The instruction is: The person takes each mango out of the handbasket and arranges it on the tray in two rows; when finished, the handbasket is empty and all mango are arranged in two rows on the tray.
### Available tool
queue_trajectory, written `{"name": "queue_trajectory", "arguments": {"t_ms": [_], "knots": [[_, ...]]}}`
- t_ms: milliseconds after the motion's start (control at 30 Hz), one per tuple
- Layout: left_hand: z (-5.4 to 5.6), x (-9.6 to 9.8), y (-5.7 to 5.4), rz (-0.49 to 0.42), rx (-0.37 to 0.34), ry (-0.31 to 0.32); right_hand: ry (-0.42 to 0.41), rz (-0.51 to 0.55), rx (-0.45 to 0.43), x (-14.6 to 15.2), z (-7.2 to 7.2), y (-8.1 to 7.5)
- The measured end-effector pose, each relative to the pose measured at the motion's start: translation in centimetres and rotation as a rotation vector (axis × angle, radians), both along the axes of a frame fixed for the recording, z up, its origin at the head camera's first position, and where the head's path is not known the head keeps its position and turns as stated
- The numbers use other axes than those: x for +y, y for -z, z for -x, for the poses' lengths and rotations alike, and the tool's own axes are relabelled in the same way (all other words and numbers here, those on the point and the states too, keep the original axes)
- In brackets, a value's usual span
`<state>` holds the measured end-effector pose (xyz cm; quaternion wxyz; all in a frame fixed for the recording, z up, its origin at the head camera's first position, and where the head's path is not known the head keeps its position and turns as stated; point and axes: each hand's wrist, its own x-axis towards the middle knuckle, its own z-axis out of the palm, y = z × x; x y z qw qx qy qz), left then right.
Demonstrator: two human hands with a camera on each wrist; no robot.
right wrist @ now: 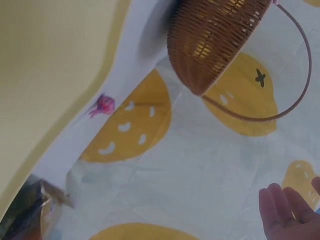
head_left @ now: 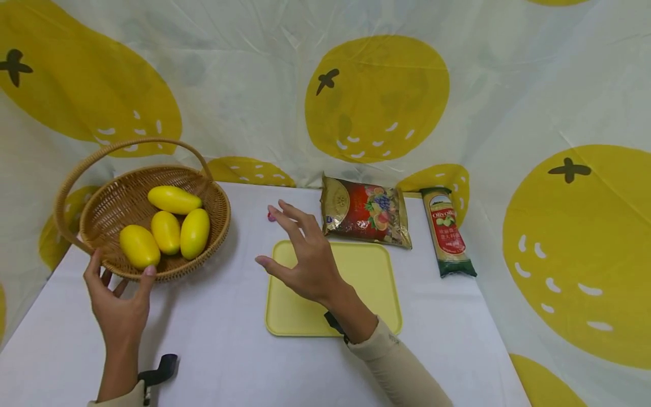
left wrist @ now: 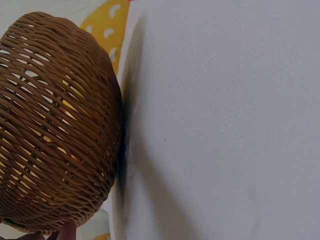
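Observation:
My left hand (head_left: 118,311) holds the near rim of a brown wicker basket (head_left: 114,200) at the left, with thumb and fingers spread along it. Several smooth yellow mangoes (head_left: 165,232) lie inside, and its tall handle arches over the back. In the left wrist view the woven side (left wrist: 60,125) stands close, with fingertips at its lower edge. My right hand (head_left: 310,260) hovers over a pale yellow tray (head_left: 373,282), fingers spread and nothing in them. Just beyond its fingertips lies a small pink wrapped thing (head_left: 271,216), seen in the right wrist view too.
Behind the tray lies a gold and red food packet (head_left: 363,209) with fruit pictures. A pasta packet (head_left: 448,232) with a green end lies to its right. White cloth (head_left: 218,350) covers the table, and a fruit-printed curtain (head_left: 244,102) hangs around the back and sides.

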<state>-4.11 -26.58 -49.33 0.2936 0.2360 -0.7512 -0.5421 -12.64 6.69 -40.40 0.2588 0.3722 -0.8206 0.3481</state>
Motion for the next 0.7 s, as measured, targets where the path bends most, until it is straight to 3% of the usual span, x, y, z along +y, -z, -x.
{"name": "queue_trajectory", "arguments": {"t_ms": [333,700], "knots": [[-0.3,0.4,0.3,-0.008,0.014,0.04,-0.061,-0.004,-0.039,-4.2,0.8,0.5],[-0.5,0.5,1.0,0.012,0.015,0.042,-0.141,-0.013,-0.24,-10.5,3.3,1.1]]}}
